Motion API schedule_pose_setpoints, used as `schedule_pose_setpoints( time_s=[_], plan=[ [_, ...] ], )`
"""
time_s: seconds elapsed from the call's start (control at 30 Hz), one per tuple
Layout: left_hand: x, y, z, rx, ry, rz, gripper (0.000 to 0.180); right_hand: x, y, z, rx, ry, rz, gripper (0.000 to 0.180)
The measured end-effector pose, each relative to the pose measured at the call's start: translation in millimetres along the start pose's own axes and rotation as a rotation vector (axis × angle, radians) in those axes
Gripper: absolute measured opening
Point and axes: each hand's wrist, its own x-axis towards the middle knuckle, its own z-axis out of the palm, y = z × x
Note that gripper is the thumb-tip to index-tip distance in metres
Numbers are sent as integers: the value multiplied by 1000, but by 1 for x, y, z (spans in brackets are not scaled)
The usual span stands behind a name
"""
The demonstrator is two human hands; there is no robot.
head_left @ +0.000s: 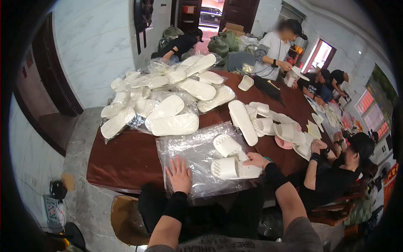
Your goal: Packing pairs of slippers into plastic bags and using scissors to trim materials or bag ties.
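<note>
My left hand (pixel 179 175) lies flat with its fingers spread on a clear plastic bag (pixel 197 153), close to the table's front edge. To its right, my right hand (pixel 256 161) grips a white slide slipper (pixel 228 168) by its heel end, thumb on top. A second white slide slipper (pixel 226 145) lies just beyond it, partly under my right fingers; whether I hold that one too is hard to see. Both slippers rest over the bag's right part, straps up and toes pointing left.
Bagged white slippers (pixel 176 125) form a big pile at the far left of the brown-covered table (pixel 115 161). Loose white slippers (pixel 243 122) lie to the right, some with pink ones. A seated person (pixel 336 168) works at the right edge; another person (pixel 277 50) stands across the table.
</note>
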Motion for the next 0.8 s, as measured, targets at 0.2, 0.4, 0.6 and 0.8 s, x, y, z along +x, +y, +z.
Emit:
schedule_pose_setpoints(
  time_s=[0.2,0.4,0.6,0.8],
  plan=[
    [-5,-14,2,3,7,-20,57,-4,17,-106,322,280,99,51],
    [1,-15,6,0,23,-24,58,45,44,-120,249,994,-57,39],
    [-3,-32,4,10,0,-67,57,160,-118,4,645,333,-161,28],
    [11,-19,7,-27,-2,-38,57,300,-145,72,631,386,-134,63]
  ],
)
